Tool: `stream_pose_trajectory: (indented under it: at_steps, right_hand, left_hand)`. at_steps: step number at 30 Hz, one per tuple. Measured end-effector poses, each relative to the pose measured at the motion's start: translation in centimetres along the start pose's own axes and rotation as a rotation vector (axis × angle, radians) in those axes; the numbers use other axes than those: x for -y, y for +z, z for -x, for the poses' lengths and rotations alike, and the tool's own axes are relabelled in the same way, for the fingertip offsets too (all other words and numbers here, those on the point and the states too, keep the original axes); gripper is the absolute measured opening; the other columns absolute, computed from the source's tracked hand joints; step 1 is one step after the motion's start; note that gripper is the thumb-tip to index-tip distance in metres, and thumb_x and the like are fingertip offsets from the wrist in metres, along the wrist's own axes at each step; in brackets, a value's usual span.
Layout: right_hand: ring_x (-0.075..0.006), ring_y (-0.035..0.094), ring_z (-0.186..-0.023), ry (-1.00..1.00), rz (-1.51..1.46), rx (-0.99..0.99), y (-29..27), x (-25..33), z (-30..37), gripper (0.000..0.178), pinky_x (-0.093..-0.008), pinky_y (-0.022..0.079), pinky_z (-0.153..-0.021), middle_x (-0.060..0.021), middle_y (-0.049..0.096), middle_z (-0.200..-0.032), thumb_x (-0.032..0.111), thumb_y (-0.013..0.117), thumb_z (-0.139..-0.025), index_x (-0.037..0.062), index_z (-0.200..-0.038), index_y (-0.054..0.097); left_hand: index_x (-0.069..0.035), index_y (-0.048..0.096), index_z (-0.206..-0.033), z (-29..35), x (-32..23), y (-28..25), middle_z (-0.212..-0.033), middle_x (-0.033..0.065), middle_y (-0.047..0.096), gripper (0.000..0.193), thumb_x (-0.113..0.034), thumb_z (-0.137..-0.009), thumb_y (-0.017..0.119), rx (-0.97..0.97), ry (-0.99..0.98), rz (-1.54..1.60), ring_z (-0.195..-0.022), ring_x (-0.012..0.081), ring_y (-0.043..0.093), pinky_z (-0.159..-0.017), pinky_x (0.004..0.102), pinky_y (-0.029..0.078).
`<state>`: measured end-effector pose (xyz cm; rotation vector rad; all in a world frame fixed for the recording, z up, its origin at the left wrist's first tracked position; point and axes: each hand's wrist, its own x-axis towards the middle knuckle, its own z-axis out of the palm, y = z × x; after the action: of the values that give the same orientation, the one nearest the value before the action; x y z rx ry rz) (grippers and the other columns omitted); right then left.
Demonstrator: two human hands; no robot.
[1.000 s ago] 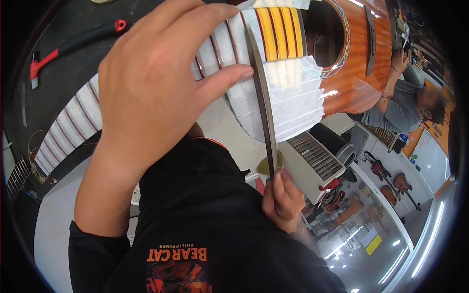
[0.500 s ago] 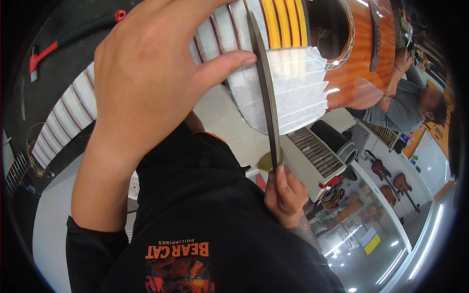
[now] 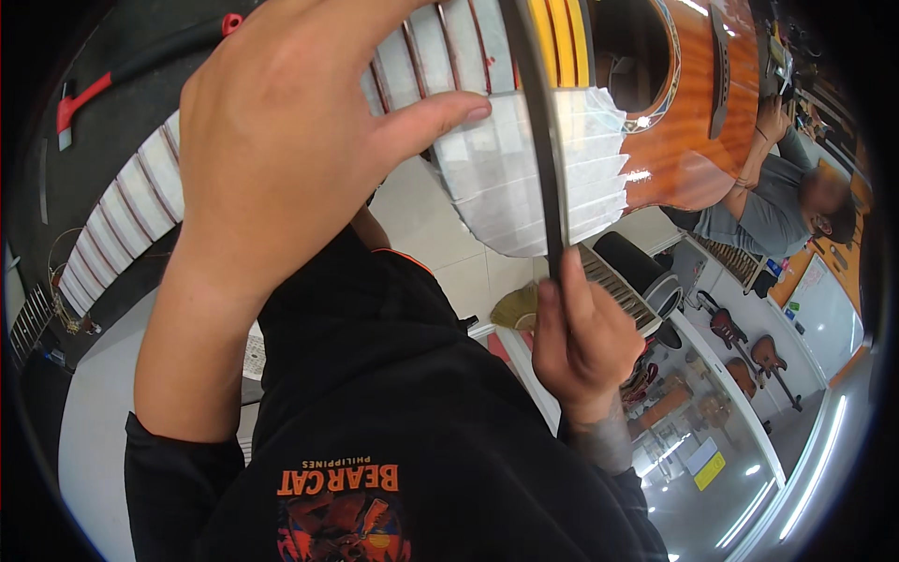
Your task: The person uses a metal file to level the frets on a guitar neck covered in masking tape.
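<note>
In my right hand (image 3: 590, 342) is a long, narrow dark metal file (image 3: 546, 150), its near end gripped in closed fingers. The file lies across the fretboard end of an acoustic guitar (image 3: 698, 155). Bare frets show between strips of white masking tape (image 3: 581, 178), which also covers the body beside the fretboard. Yellow tape (image 3: 567, 42) lies between the frets near the sound hole. My left hand (image 3: 290, 131) rests over the neck (image 3: 126, 211), thumb stretched out and apart from the forefinger. Its other fingers are hidden or beyond the upper edge.
A red-and-black hammer-like tool (image 3: 122, 80) lies on the dark bench at the upper left. Below the guitar's body stand a rack of slim tools (image 3: 623, 290) and a black cylinder (image 3: 627, 258). A co-worker (image 3: 777, 197) sits at the right. Electric guitars (image 3: 768, 356) hang beyond.
The file and my right hand have shifted right along the fretboard, toward the sound hole; the right hand is also higher. My left hand has stayed almost still.
</note>
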<state>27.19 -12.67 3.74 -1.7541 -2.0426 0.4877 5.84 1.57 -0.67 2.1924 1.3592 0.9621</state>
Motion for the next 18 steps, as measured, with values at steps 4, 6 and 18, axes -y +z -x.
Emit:
stream_pose_trajectory:
  at_steps: [4, 6, 18]
  right_hand:
    - [-0.0199, 0.062, -0.056, 0.059, 0.029, 0.07, -1.4, -0.3, 4.7, 0.046, -0.0286, 0.05, -0.056, -0.0119, 0.065, -0.07, -0.011, 0.076, -0.079, -0.0017, -0.124, 0.072]
    - [-0.0211, 0.062, -0.056, 0.068, 0.013, 0.086, -1.8, -0.2, 6.2, 0.046, -0.0294, 0.05, -0.056, -0.0121, 0.065, -0.071, -0.011, 0.077, -0.078, -0.001, -0.122, 0.072]
    - [-0.0248, 0.063, -0.057, 0.039, 0.041, 0.072, -0.1, -0.1, 9.5, 0.05, -0.0332, 0.05, -0.051, -0.0104, 0.066, -0.077, -0.01, 0.078, -0.076, 0.0006, -0.123, 0.07]
  left_hand:
    - [0.003, 0.072, -0.11, -0.1, -0.2, -0.2, -0.098, 0.0163, 0.07, 0.055, -0.026, -0.068, 0.094, -0.023, 0.044, -0.039, -0.082, 0.026, 0.072, -0.07, 0.0332, 0.058]
    - [0.003, 0.072, -0.11, -0.1, 0.6, -0.2, -0.098, 0.0164, 0.07, 0.055, -0.026, -0.068, 0.094, 0.004, 0.04, -0.055, -0.082, 0.0259, 0.072, -0.07, 0.0333, 0.058]
    - [-0.008, 0.074, -0.119, 0.2, 0.7, -0.3, -0.112, 0.0077, 0.073, 0.055, -0.026, -0.07, 0.093, 0.037, 0.006, -0.017, -0.098, 0.0242, 0.072, -0.084, 0.0321, 0.056]
